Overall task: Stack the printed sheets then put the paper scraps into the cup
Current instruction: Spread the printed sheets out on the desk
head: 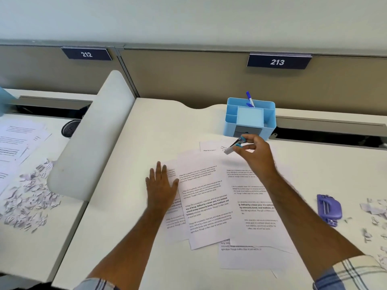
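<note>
Several printed sheets (206,203) lie fanned and overlapping on the white desk (129,206) in front of me. My left hand (161,185) rests flat, fingers spread, on the left edge of the sheets. Above the far sheets, my right hand (254,152) pinches a small blue-handled tool (235,144), which looks like a stapler or scissors, just in front of the blue desk organizer (270,114). Paper scraps (374,218) are scattered at the desk's right edge. No cup shows in this view.
A purple hole punch (329,209) sits right of the sheets. A blue pen (249,98) stands in the organizer. A white divider (92,141) separates my desk from the left desk, which holds more printed pages (18,141) and a scrap pile (29,204).
</note>
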The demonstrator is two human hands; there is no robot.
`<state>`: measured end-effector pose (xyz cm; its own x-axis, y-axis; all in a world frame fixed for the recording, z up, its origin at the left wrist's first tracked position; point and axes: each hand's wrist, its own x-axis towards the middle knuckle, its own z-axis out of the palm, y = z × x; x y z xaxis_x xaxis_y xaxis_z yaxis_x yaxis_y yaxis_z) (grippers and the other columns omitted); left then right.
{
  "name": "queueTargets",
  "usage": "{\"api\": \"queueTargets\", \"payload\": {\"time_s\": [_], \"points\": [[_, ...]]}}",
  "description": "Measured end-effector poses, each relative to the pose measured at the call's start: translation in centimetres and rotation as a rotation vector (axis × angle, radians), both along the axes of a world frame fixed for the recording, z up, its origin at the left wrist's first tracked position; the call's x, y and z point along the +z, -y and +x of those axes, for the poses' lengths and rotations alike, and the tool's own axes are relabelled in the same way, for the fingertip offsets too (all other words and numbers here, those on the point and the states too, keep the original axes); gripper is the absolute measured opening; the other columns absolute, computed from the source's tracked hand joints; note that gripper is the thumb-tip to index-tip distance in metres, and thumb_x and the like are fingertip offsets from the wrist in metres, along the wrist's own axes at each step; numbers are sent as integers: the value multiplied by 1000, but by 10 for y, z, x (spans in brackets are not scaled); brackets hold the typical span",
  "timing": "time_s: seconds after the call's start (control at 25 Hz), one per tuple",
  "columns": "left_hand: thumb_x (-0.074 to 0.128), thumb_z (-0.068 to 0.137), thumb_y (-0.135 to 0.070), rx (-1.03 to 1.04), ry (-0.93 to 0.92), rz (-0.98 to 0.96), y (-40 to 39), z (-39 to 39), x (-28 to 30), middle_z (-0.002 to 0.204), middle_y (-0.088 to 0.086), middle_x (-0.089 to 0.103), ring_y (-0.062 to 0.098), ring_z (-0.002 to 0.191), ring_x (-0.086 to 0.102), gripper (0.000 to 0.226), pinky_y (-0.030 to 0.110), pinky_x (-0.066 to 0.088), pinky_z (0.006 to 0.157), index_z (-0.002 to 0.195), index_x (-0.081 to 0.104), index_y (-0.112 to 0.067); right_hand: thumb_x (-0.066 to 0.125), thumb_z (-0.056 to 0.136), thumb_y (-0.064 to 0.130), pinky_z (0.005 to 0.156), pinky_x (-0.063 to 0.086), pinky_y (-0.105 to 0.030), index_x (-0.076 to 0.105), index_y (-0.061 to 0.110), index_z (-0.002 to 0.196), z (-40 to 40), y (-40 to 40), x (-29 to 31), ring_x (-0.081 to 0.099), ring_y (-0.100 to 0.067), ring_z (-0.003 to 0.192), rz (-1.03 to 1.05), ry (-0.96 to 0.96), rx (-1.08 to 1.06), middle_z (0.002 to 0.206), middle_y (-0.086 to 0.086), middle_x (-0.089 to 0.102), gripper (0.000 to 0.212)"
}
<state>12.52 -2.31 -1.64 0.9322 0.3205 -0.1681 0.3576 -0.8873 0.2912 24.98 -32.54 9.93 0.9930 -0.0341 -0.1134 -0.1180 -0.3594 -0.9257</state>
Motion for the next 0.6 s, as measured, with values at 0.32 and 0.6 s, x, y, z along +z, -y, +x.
{"api": "queueTargets", "payload": {"time_s": [0.32, 0.6], "points": [[8, 88, -77, 63, -39, -20, -2, 8, -26, 176, 11, 6, 35, 162, 5, 106, 59, 5, 128, 166, 10, -5, 82, 86, 33, 94, 60, -35, 64, 14, 127, 68, -19, 6, 70, -18, 108, 199, 17, -129, 120, -3, 70, 49], [13, 92, -75, 36, -10, 34, -1, 6, -36, 175, 13, 11, 39, 161, 8, 103, 63, 7, 127, 165, 16, -3, 73, 93, 37, 90, 53, -22, 57, 20, 135, 113, -33, 8, 61, -9, 110, 23, 129, -89, 127, 4, 64, 48]]}}
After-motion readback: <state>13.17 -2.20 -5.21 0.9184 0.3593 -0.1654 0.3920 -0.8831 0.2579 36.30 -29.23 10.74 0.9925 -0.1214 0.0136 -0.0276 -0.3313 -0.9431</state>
